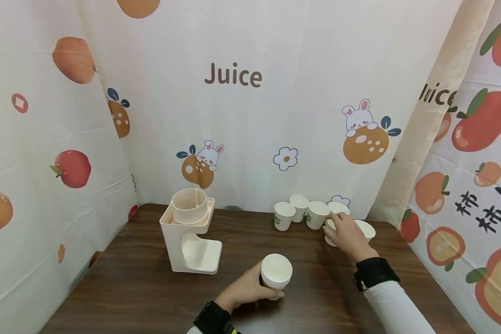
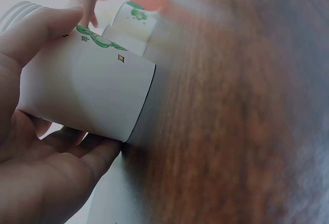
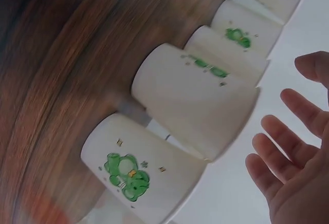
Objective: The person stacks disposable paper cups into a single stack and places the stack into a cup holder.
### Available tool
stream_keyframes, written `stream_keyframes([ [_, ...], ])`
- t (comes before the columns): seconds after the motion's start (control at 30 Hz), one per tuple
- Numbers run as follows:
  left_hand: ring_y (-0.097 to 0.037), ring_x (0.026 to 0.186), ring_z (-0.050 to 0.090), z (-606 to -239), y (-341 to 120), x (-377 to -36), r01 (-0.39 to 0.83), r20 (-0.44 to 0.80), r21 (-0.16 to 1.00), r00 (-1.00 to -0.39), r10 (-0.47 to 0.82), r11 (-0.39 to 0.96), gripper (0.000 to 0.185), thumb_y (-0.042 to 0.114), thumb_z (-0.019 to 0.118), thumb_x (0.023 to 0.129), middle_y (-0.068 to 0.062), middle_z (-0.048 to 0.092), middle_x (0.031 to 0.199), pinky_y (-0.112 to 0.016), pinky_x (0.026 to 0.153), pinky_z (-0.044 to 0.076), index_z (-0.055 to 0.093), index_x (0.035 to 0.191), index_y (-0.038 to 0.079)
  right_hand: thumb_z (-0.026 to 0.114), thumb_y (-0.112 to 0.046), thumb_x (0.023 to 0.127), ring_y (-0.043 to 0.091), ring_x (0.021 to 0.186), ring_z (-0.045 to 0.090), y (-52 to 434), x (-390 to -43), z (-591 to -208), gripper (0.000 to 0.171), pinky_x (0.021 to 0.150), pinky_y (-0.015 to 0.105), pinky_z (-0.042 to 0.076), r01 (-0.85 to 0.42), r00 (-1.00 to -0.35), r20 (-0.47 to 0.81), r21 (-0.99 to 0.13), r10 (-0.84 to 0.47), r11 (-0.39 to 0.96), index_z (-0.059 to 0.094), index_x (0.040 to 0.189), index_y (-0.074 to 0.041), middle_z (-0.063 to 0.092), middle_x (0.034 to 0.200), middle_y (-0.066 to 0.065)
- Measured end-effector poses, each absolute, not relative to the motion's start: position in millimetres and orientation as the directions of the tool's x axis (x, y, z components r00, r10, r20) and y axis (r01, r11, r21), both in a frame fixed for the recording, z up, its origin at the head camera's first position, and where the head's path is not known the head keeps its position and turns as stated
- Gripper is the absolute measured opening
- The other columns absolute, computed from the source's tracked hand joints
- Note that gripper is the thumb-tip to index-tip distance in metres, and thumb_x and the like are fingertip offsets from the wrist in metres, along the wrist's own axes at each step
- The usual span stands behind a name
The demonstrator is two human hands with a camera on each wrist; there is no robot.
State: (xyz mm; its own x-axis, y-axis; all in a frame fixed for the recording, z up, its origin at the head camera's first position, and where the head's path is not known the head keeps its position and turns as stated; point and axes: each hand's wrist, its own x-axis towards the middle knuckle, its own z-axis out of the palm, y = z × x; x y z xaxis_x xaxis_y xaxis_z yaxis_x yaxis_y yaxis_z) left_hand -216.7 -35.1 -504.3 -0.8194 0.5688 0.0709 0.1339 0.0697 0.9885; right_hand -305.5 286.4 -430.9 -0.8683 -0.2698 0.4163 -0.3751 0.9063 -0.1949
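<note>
Our left hand [image 1: 246, 290] grips a white paper cup [image 1: 276, 271] standing on the dark wooden tabletop [image 1: 121, 287]; our right hand [image 1: 347, 234], fingers relaxed and holding nothing, reaches a cluster of cups [image 1: 306, 213] near the back. We see a cream dispenser [image 1: 190, 236] to the left, fruit-printed curtains [image 1: 234, 93] all around.

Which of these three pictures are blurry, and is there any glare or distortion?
Head view: sharp and evenly lit, with wide-angle bending at the edges; the left hand grips a paper cup. Left wrist view: the table is smeared by blur, and the cup is softly focused. Right wrist view: the wood is streaked too, the background is washed out white, yet the row of cups and the open right hand stay readable.
</note>
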Motion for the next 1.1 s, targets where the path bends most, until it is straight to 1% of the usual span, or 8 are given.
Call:
stream_keyframes([
  [0.13,-0.015,0.119,0.055,-504,-35,-217,0.129,0.064,0.989,-0.82,0.568,0.075,0.081,0.018,0.085,0.08,0.005,0.056,0.131,-0.046,0.103,0.037,0.041,0.148,0.023,0.066,-0.019,0.095,0.051,0.11,0.054,293,-314,-433,0.035,0.087,0.062,0.045,-0.329,-0.885,0.409,-0.209,-0.223,0.921,0.064,0.12,0.004,0.057,0.119,0.031],
  [0.3,-0.014,0.117,0.056,-504,-35,-215,0.116,0.042,0.989,-0.825,0.563,0.096,0.083,0.019,0.086,0.08,0.006,0.057,0.13,-0.046,0.103,0.037,0.04,0.149,0.021,0.066,-0.022,0.094,0.051,0.116,0.049,299,-322,-437,0.038,0.094,0.063,0.041,-0.282,-0.899,0.4,-0.223,-0.176,0.933,0.063,0.122,0.004,0.055,0.124,0.033],
  [0.4,-0.014,0.118,0.056,-504,-35,-215,0.118,0.044,0.988,-0.825,0.563,0.096,0.083,0.021,0.086,0.08,0.006,0.057,0.13,-0.047,0.103,0.036,0.039,0.149,0.022,0.065,-0.026,0.096,0.053,0.117,0.048,301,-324,-437,0.042,0.094,0.064,0.041,-0.259,-0.916,0.364,-0.223,-0.167,0.94,0.061,0.125,0.004,0.053,0.125,0.034],
  [0.57,-0.014,0.119,0.055,-503,-35,-215,0.12,0.047,0.988,-0.826,0.562,0.094,0.083,0.02,0.085,0.081,0.006,0.056,0.131,-0.047,0.104,0.036,0.039,0.149,0.022,0.062,-0.031,0.098,0.054,0.116,0.047,300,-325,-435,0.047,0.092,0.065,0.041,-0.23,-0.941,0.298,-0.213,-0.161,0.95,0.06,0.13,0.004,0.051,0.126,0.036],
  [0.67,-0.014,0.118,0.055,-504,-35,-215,0.116,0.04,0.988,-0.827,0.561,0.101,0.083,0.02,0.085,0.081,0.006,0.056,0.131,-0.047,0.103,0.036,0.038,0.15,0.022,0.062,-0.031,0.099,0.055,0.114,0.047,299,-325,-434,0.048,0.091,0.065,0.042,-0.219,-0.949,0.272,-0.206,-0.159,0.954,0.059,0.131,0.003,0.05,0.125,0.036],
  [0.97,-0.014,0.118,0.055,-503,-34,-215,0.115,0.042,0.989,-0.828,0.559,0.096,0.083,0.02,0.086,0.08,0.006,0.057,0.13,-0.046,0.103,0.037,0.04,0.149,0.023,0.062,-0.031,0.098,0.054,0.112,0.048,299,-326,-436,0.051,0.089,0.064,0.042,-0.201,-0.96,0.233,-0.198,-0.153,0.959,0.057,0.133,0.005,0.051,0.125,0.035],
  [1.1,-0.015,0.118,0.055,-503,-34,-215,0.117,0.05,0.99,-0.826,0.562,0.084,0.082,0.019,0.085,0.08,0.006,0.057,0.13,-0.047,0.104,0.036,0.04,0.148,0.024,0.062,-0.032,0.097,0.054,0.113,0.048,299,-327,-436,0.049,0.089,0.065,0.042,-0.21,-0.958,0.24,-0.204,-0.159,0.956,0.059,0.132,0.003,0.051,0.126,0.035],
])
